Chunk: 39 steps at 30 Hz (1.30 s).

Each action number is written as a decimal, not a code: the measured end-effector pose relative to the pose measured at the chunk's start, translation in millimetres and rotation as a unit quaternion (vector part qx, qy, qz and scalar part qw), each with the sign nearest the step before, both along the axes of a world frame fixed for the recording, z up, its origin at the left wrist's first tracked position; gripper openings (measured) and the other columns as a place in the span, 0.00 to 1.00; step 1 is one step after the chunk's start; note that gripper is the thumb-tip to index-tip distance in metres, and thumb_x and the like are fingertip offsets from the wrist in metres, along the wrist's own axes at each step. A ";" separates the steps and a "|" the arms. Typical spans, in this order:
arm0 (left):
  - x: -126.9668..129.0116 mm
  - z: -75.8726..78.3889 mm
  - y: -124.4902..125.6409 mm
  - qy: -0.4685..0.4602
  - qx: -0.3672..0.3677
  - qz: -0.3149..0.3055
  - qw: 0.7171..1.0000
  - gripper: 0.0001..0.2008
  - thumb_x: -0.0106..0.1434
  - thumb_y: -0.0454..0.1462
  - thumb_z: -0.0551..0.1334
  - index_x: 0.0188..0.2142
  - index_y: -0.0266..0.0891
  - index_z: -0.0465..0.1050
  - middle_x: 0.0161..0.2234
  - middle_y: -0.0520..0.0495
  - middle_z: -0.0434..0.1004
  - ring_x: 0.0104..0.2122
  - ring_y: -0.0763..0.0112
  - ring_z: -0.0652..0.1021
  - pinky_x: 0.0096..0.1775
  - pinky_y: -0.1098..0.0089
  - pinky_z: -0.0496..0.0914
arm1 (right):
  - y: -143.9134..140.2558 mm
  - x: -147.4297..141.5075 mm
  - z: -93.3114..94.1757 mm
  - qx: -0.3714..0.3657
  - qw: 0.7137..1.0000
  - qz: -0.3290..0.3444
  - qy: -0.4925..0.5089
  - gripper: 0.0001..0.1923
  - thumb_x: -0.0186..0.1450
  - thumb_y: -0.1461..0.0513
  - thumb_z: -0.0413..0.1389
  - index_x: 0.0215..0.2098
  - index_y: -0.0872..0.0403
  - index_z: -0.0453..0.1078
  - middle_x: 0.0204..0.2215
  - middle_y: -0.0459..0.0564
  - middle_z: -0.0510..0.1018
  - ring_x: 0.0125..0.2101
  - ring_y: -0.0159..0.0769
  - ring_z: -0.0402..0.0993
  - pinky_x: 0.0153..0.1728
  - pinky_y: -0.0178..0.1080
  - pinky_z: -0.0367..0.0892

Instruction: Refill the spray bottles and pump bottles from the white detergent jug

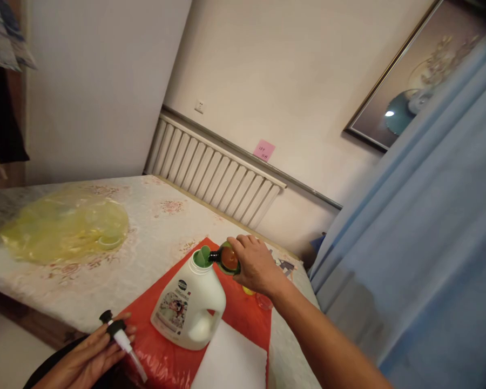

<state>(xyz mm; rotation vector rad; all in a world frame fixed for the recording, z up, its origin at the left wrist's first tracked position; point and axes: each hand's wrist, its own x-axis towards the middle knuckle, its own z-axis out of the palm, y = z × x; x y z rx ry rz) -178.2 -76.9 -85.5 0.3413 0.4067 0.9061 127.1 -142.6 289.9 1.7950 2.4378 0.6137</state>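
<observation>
Two containers met at the middle of my view: a squat white plastic jug (190,310) with a moulded handle and a printed label, standing upright on a glossy red sheet (243,313), and a small rounded bottle (225,258), green-bodied with amber showing through, tipped on its side so that its dark neck touched the jug's green pouring spout (203,255). I could not tell whether liquid was running, nor how full either one was. My right hand (257,265) was clenched around the small bottle from above, fingers wrapped over its far side. My left hand (89,359), low in the near corner, grasped a pump dispenser head (119,335), black at the collar and nozzle, with a white stem and a clear thin tube trailing toward me. A smooth white sheet (230,362) lay over the red one, just beside the jug's base. Under it all spread the bed (154,227), covered in pale cloth with a faint floral print. Far off on that cloth sat a crumpled, translucent yellow plastic bag (65,224). A ribbed white radiator (210,173) ran along the wall behind, with a pink sticky note (264,149) above it.
</observation>
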 end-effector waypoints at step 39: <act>-0.8 18.8 -6.2 -0.025 -0.049 0.002 0.999 0.42 0.62 0.30 0.64 0.69 0.47 0.43 0.54 0.38 0.76 0.60 0.46 0.60 0.61 0.51 0.61 | 1.7 -24.7 22.0 0.013 0.988 0.046 -0.147 0.30 0.56 0.66 0.59 0.56 0.53 0.59 0.46 0.57 0.72 0.46 0.51 0.64 0.44 0.49 0.60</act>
